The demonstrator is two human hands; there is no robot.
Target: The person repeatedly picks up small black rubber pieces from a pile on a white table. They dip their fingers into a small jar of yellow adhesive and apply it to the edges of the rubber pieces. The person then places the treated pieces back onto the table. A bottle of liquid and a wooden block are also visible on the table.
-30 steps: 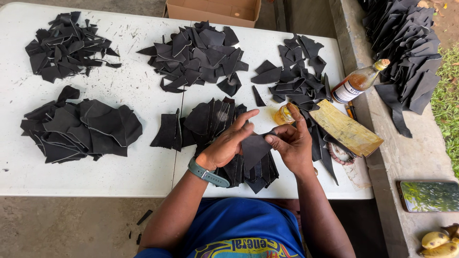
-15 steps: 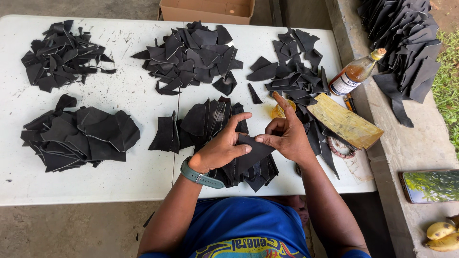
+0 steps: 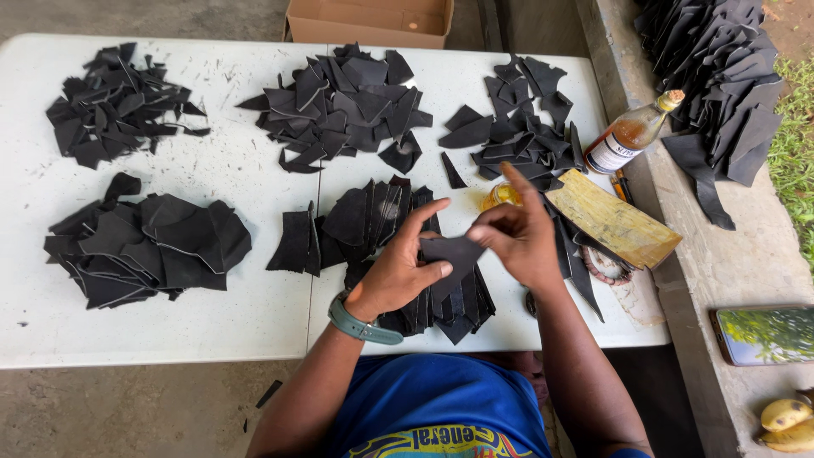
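Note:
My left hand (image 3: 400, 270) and my right hand (image 3: 515, 235) both pinch one black leather piece (image 3: 452, 252), lifted just above a fanned stack of black pieces (image 3: 441, 305) at the table's near edge. The right index finger points upward. A teal watch band (image 3: 356, 324) circles my left wrist. A small yellow-lidded jar (image 3: 500, 195) sits just behind my right hand, partly hidden.
Several heaps of black leather cut-outs (image 3: 339, 102) cover the white folding table (image 3: 212, 339). A glass bottle of amber liquid (image 3: 632, 134), a worn yellow board (image 3: 612, 217), a cardboard box (image 3: 373, 21), a phone (image 3: 763, 335) and bananas (image 3: 788, 421) lie around.
Both hands have raised one black piece off the stack. My right index finger has straightened upward.

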